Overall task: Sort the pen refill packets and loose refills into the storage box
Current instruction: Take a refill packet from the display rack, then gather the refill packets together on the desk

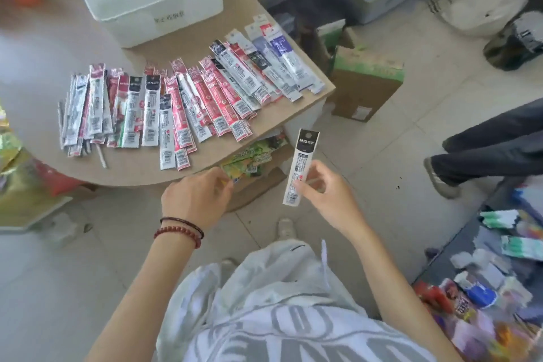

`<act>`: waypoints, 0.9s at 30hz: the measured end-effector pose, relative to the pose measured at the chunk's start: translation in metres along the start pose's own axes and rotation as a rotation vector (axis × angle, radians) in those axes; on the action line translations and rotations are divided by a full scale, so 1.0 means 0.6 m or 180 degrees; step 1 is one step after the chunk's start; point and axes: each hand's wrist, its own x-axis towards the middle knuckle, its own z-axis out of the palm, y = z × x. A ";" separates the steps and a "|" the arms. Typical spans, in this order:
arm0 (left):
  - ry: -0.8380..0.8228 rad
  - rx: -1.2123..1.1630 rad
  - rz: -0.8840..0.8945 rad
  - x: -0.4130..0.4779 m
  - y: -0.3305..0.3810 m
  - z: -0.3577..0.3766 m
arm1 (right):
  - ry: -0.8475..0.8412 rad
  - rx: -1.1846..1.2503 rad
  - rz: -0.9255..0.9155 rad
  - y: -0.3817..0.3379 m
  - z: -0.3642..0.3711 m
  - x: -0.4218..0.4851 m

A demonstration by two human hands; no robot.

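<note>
Several red, black and purple pen refill packets point(188, 97) lie fanned out in a row on a tan table point(147, 170). A loose refill point(101, 157) pokes out at the row's lower left. Behind the row stands a white storage box point(158, 17), and nothing shows inside it. My right hand point(323, 194) pinches a black-topped white refill packet point(301, 167) upright, off the table's right front corner. My left hand point(197, 197) hovers below the table's front edge, fingers curled; whether it holds anything is unclear.
Green snack packs point(249, 160) sit on a shelf under the table. A cardboard box point(364, 85) stands on the floor at right. Another person's leg and shoe point(458, 167) are at far right. A display of stationery point(484, 288) fills the lower right.
</note>
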 end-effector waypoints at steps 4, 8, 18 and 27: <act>0.0167 -0.0281 -0.0544 0.006 0.020 -0.008 | -0.0374 -0.0147 -0.0239 -0.038 -0.040 0.082; 0.0424 -0.0475 -0.0890 0.005 0.009 -0.009 | -0.0562 -0.0156 -0.0434 -0.072 -0.031 0.159; 0.0766 -0.0660 -0.1041 0.068 -0.071 -0.058 | -0.0707 -0.0483 -0.0390 -0.159 0.052 0.268; 0.0661 -0.0320 -0.0630 0.167 -0.150 -0.096 | -0.0318 -0.0602 -0.0284 -0.218 0.123 0.341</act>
